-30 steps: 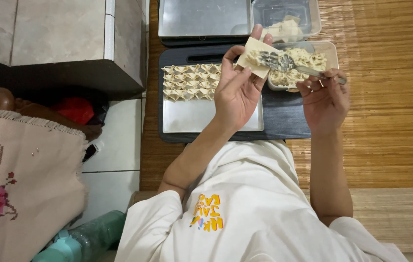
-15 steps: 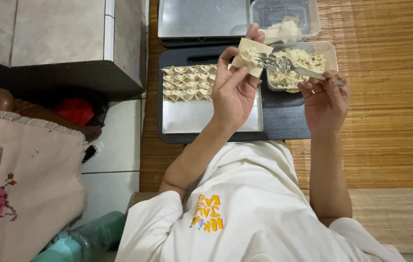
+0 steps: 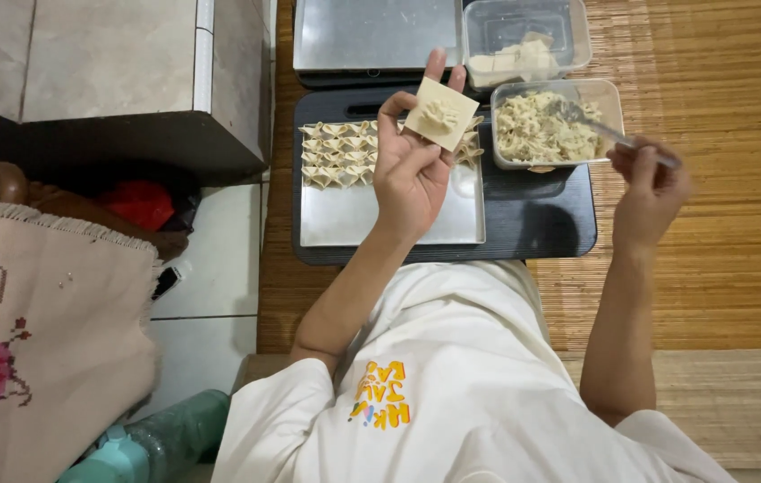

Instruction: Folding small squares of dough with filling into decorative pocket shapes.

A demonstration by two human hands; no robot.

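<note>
**Filling now on the wrapper; fork gone back to the tub**

Left hand (image 3: pixel 412 165) raised over the metal tray (image 3: pixel 380 219), fingers spread and cupped under a square dumpling wrapper (image 3: pixel 440 113). The wrapper lies flat across the fingertips, not pinched. A small mound of filling (image 3: pixel 439 112) sits at its centre.

Change from a second ago: the fork (image 3: pixel 608 130) was then over the wrapper, tines touching it. Now the right hand (image 3: pixel 653 188) has drawn away to the right, fingers pressed together on the fork handle, and the tines rest in the clear tub of minced filling (image 3: pixel 541 125). The wrapper has turned to face up more squarely.

Reading: the loading stroke looks finished. The wrapper carries its portion, unfolded.

Around: rows of folded dumplings (image 3: pixel 340 152) at the tray's far end, near half bare. Tray and tub sit on a black board (image 3: pixel 532 224). Second tub behind holds spare wrappers (image 3: pixel 515 61). Woven mat (image 3: pixel 720 268) beneath.
</note>
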